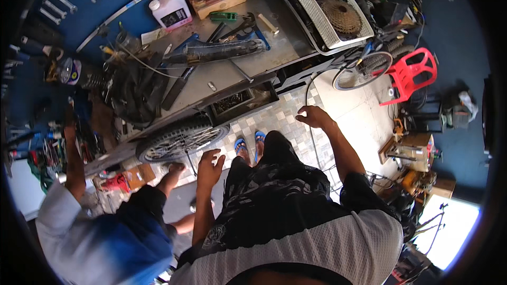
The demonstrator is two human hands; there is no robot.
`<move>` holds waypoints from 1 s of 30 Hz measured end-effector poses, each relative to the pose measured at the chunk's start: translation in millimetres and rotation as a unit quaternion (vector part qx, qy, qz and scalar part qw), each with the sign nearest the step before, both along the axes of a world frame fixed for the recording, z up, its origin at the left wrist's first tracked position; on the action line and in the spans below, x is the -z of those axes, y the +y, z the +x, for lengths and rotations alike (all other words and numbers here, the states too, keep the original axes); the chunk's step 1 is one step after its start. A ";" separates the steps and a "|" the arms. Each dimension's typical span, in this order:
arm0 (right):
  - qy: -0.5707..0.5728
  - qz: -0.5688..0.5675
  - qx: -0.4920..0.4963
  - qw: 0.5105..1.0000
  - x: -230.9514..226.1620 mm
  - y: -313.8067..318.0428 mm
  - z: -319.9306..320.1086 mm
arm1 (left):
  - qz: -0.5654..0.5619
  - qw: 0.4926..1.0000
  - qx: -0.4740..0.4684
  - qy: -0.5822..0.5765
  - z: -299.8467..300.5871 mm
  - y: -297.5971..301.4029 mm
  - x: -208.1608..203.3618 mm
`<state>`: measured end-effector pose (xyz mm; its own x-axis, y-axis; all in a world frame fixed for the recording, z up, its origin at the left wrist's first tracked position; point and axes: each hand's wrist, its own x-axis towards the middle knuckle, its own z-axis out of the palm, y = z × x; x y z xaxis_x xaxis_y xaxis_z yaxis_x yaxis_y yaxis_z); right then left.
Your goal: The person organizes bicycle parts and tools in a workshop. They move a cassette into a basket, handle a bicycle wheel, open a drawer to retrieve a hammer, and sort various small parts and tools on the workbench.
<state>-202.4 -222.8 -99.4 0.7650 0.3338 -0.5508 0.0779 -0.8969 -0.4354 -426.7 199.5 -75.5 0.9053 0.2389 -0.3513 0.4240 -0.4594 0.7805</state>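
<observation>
While the left hand (pixel 209 169) and right hand (pixel 316 117) hang loosely curled, seemingly empty, the wheel (pixel 182 142) sits just beyond the left; probably light but awkward, with grippy tyre (pixel 171 131) and bendable spokes (pixel 194 138), it is best held by the tyre.

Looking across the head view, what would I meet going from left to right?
Clear bottle → pink jug → left hand → blue sandals → right hand → red chair.
</observation>
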 end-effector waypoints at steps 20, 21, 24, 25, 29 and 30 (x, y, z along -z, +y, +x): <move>-0.038 0.072 -0.217 0.973 -12.8 -147.0 240.9 | -0.474 0.816 -0.323 0.064 174.5 -419.0 79.0; -0.070 0.077 -0.223 0.969 -13.0 -153.5 246.0 | -0.526 0.779 -0.338 0.055 189.8 -436.5 89.7; -0.100 0.062 -0.225 0.967 -3.3 -170.4 260.3 | -0.586 0.713 -0.384 0.022 252.1 -468.0 118.2; -0.135 0.062 -0.232 0.961 4.3 -179.1 262.0 | -0.593 0.699 -0.400 0.003 274.7 -471.9 119.6; -0.157 0.068 -0.252 0.952 24.4 -210.2 249.5 | -0.620 0.638 -0.456 -0.036 356.3 -470.8 142.5; -0.147 0.066 -0.250 0.955 29.8 -222.0 238.6 | -0.621 0.628 -0.467 -0.044 373.2 -469.8 146.5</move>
<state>36.2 -444.8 -129.2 0.6066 0.7494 -0.2654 0.6181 -0.6545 -0.4354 -53.6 -270.3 -222.0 0.6036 0.2709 -0.7499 -0.0130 0.9437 0.3304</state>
